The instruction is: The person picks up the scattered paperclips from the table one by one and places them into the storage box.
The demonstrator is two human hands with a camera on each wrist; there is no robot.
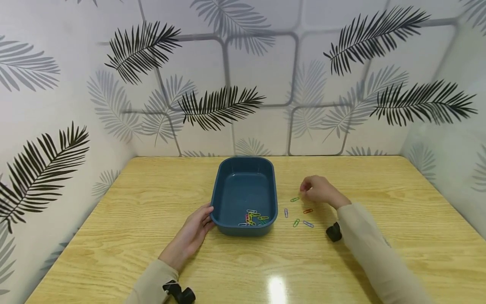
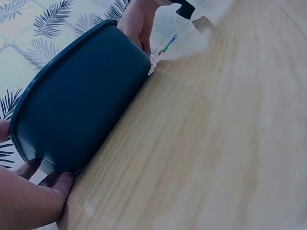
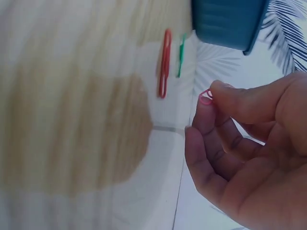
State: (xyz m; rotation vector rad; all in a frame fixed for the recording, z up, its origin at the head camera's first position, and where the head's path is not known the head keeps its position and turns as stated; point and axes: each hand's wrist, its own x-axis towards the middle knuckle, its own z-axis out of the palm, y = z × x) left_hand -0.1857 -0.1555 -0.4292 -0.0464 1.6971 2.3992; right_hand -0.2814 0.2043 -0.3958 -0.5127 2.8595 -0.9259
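Note:
A dark blue plastic bin point(image 1: 243, 192) stands on the table, with several coloured paper clips point(image 1: 252, 216) lying at its near end. At its near left corner my left hand point(image 1: 195, 230) grips it, thumb at the rim and fingers against the outer wall point(image 2: 81, 100). Between thumb and index fingertip, my right hand point(image 3: 249, 143) pinches a small pink paper clip point(image 3: 206, 99). That hand is raised just over the table, right of the bin. Below it lie a red paper clip point(image 3: 164, 64) and a green paper clip point(image 3: 181, 55).
Several loose paper clips, among them a blue one point(image 1: 308, 224) and a green one point(image 1: 296, 223), lie on the wooden table point(image 1: 152, 190) between bin and right forearm. A leaf-patterned wall point(image 1: 258, 126) rises behind the table's far edge.

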